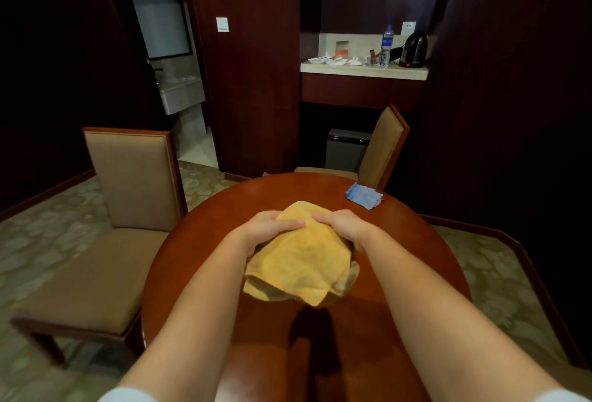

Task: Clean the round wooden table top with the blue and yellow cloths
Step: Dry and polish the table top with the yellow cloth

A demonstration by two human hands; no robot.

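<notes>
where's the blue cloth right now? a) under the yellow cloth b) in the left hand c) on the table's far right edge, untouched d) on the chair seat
c: the blue cloth lies on the table at its far right edge, while both hands grip the yellow cloth.

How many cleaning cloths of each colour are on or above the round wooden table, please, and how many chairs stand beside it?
Yellow terry cloth, held above the round wooden table by the left hand and right hand: 1
Small blue folded cloth, lying on the table's far right edge: 1
Tan upholstered wooden chairs: 2
Total: 4
</notes>
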